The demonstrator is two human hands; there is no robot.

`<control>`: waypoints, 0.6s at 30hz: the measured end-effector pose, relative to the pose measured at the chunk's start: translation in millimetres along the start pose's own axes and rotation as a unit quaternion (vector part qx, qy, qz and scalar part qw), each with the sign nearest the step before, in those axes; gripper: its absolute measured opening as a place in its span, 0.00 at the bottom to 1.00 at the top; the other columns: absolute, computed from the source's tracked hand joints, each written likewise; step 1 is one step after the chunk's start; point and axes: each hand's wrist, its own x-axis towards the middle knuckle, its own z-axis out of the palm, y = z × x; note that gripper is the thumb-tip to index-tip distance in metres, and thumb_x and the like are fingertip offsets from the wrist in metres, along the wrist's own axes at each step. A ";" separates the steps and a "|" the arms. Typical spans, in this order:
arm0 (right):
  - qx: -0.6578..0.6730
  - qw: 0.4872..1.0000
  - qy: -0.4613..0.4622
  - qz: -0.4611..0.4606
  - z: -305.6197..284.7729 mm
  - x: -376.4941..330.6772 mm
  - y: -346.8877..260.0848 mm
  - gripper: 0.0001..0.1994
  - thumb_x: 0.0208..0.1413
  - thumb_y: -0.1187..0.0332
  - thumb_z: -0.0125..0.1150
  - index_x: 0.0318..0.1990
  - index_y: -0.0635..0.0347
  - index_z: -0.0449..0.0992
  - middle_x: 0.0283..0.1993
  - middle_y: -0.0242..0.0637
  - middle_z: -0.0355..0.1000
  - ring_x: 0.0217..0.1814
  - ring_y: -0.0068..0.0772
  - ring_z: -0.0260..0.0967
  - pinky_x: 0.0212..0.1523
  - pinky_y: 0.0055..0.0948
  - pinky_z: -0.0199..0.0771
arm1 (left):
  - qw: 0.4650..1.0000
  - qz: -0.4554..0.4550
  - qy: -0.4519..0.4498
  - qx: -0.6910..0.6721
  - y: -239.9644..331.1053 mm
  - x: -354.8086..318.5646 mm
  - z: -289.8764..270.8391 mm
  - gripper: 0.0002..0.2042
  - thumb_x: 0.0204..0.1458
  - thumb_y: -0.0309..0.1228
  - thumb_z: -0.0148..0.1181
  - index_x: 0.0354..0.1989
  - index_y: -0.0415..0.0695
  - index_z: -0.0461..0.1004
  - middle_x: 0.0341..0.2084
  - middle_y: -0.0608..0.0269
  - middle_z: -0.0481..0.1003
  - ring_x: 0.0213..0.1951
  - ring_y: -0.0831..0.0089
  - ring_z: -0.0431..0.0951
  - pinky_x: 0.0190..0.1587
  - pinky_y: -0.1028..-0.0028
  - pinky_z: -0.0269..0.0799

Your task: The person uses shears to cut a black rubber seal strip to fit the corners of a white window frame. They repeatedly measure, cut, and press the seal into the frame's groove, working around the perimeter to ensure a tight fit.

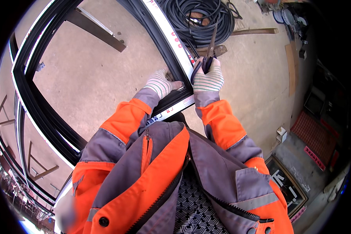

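Observation:
My left hand point(160, 83), in a striped knit glove, grips the inner edge of a black window frame point(174, 70) near its lower right corner. Its thumb lies on the black profile at that corner. White film with red marks covers the frame's outer face. My right hand point(209, 78), gloved alike, is closed around the dark handles of a pair of scissors point(211, 46), whose blades point away from me. This hand is just outside the frame's right side, close to the film. The left fingertips are partly hidden.
A large coil of black rubber strip point(222, 27) lies on the floor beyond the frame, beside a wooden stick point(255, 32). More frames point(17, 117) stand at the left. A strip of cardboard point(291, 70) and a red checked mat point(314, 134) are at the right.

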 end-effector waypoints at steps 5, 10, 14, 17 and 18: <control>-0.010 0.999 0.025 -0.033 4.3 1.5 2.0 0.08 0.61 0.68 0.62 0.39 0.64 0.73 0.27 0.34 0.74 0.28 0.22 0.68 0.34 0.25 0.72 | 0.998 0.021 -0.050 -0.032 0.0 4.4 -8.1 0.23 0.44 0.39 0.75 0.42 0.35 0.76 0.27 0.64 0.76 0.30 0.74 0.74 0.36 0.72 0.73; -0.008 0.998 0.030 -0.048 4.5 2.4 0.6 0.08 0.61 0.68 0.63 0.37 0.63 0.73 0.27 0.34 0.73 0.29 0.21 0.68 0.34 0.24 0.71 | 0.995 0.025 -0.079 -0.056 -3.4 6.1 -14.5 0.19 0.49 0.36 0.72 0.42 0.35 0.77 0.28 0.63 0.77 0.31 0.75 0.75 0.37 0.73 0.74; -0.002 0.999 0.030 -0.045 6.0 3.1 3.0 0.08 0.61 0.68 0.63 0.37 0.63 0.73 0.27 0.34 0.73 0.29 0.20 0.67 0.34 0.24 0.71 | 0.997 0.020 -0.060 -0.033 -4.8 4.1 -10.8 0.18 0.49 0.36 0.72 0.41 0.35 0.76 0.27 0.64 0.77 0.30 0.76 0.75 0.36 0.73 0.74; -0.002 0.999 0.028 -0.037 5.8 3.6 6.1 0.08 0.61 0.68 0.63 0.37 0.63 0.73 0.27 0.34 0.73 0.29 0.20 0.67 0.34 0.24 0.71 | 0.998 0.032 -0.035 0.039 8.6 -2.9 -12.2 0.20 0.46 0.38 0.74 0.39 0.35 0.76 0.26 0.62 0.76 0.29 0.75 0.75 0.34 0.72 0.74; -0.002 0.999 0.025 -0.036 6.5 3.0 5.5 0.08 0.61 0.68 0.63 0.37 0.63 0.73 0.27 0.34 0.73 0.29 0.20 0.67 0.34 0.24 0.71 | 0.998 0.035 -0.024 0.042 9.4 -5.0 -11.8 0.20 0.45 0.38 0.74 0.38 0.35 0.76 0.26 0.62 0.76 0.29 0.74 0.75 0.34 0.72 0.74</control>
